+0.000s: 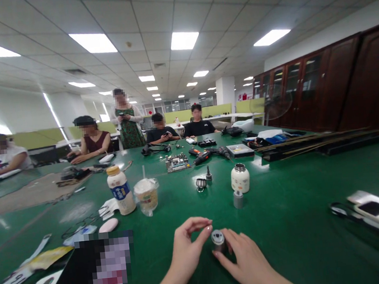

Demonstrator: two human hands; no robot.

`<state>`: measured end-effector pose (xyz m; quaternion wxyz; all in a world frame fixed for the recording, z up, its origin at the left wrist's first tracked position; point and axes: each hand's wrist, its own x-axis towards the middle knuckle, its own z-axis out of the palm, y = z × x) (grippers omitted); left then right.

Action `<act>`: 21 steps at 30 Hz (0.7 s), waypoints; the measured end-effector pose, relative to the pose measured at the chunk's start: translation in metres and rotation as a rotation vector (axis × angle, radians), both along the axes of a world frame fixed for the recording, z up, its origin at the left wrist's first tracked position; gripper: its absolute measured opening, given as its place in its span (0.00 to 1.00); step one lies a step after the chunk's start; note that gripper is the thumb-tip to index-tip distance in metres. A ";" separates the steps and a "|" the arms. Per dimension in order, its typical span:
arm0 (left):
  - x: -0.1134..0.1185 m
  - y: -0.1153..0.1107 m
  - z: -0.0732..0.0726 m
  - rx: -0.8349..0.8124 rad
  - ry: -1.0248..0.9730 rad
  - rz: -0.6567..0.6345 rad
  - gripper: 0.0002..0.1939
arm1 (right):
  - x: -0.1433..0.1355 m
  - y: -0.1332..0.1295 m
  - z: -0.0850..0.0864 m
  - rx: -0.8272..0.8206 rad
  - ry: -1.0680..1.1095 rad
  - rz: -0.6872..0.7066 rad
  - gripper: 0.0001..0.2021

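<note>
My right hand (242, 255) is closed around a small silver metal cylinder (218, 239), standing upright on the green table (282, 204), with dark holes in its top face. Just left of the cylinder, my left hand (190, 242) has its thumb and fingertips pinched together; whatever is between them is too small to make out. Beyond my hands, a second grey metal cylinder (238, 199) stands in front of an uncapped cream bottle (240, 178). Nearby are a round metal part (201, 185) and a small dark upright fitting (208, 174).
A milk bottle (120, 191) and a plastic cup with a straw (147, 195) stand at left. Power drills (207, 154) and a circuit board (177, 162) lie farther back. Long dark strips (310, 143) are at right. Several people are around the table's far side.
</note>
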<state>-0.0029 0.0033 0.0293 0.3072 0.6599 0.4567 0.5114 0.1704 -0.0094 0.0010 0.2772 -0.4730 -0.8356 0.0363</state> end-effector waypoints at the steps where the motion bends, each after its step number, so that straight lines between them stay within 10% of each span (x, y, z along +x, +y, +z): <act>1: 0.003 -0.002 -0.001 -0.017 -0.050 -0.023 0.09 | 0.000 0.000 0.000 -0.003 0.000 0.003 0.06; 12: 0.012 -0.002 -0.008 -0.102 -0.198 -0.141 0.10 | 0.000 0.002 -0.006 0.010 0.011 0.009 0.07; 21: 0.009 -0.013 0.005 0.061 0.101 -0.011 0.09 | 0.001 0.000 -0.002 -0.028 0.014 0.026 0.07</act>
